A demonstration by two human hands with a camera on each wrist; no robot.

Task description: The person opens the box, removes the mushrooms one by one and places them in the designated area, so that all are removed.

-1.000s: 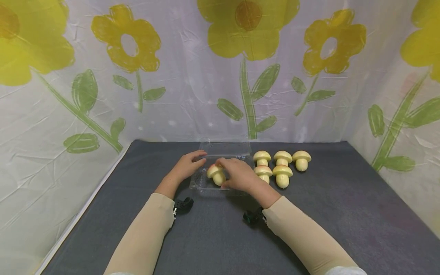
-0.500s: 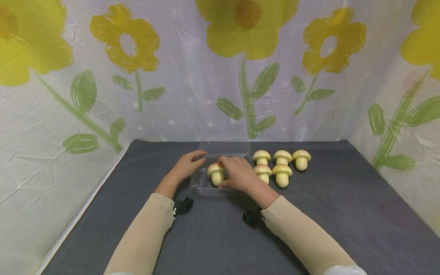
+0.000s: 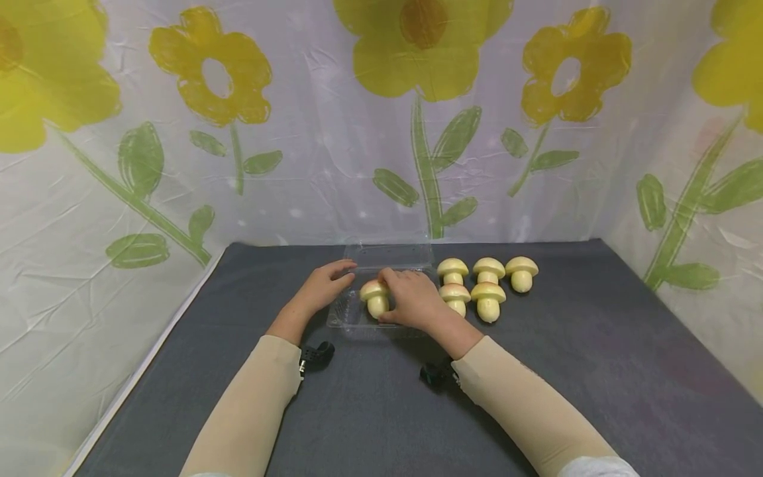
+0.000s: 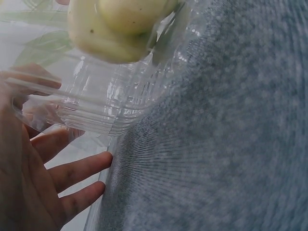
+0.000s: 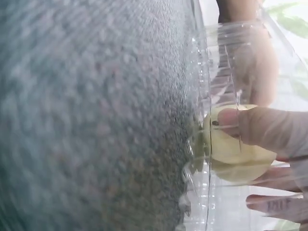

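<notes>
A clear plastic clamshell box (image 3: 342, 320) lies on the dark cloth with its lid (image 3: 390, 254) raised at the back. Inside its base stands a pale yellow mushroom (image 3: 377, 303) with a reddish tinge on the cap. My right hand (image 3: 414, 299) reaches in from the right and holds this mushroom, thumb on the stem in the right wrist view and fingers at the cap. At the box's left side, my left hand (image 3: 324, 286) stays with its fingers spread and fairly straight. The left wrist view shows those fingers (image 4: 79, 172) just outside the clear wall.
To the right of the box, several more mushrooms (image 3: 489, 303) stand in two rows, one (image 3: 522, 273) at the far right of the back row. A dark cloth (image 3: 369, 411) covers the table. A flower-printed curtain (image 3: 322, 152) closes off the back and sides.
The mushroom in the box has turned from a tilt to nearly upright in my right hand, which has shifted slightly left. My left hand has kept its place.
</notes>
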